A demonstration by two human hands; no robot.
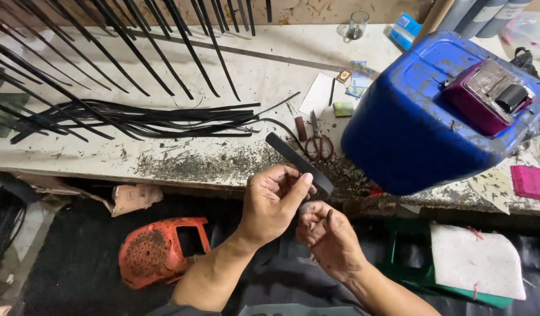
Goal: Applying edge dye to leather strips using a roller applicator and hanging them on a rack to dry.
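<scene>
Black strip [298, 162] pinched, left hand [273, 202], bench edge [182, 182]

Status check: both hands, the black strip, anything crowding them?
Left hand pinching black strip, thumb on top. Right hand just below, fingers curled at strip's lower end. Blue jerrycan close on the right; scissors on bench behind.

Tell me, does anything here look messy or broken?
Yes. Dark gritty bits are scattered over the workbench near its front edge. Below, an orange plastic stool lies tipped over on the floor. The left hand and right hand, smudged with black, hold a black strip.
</scene>
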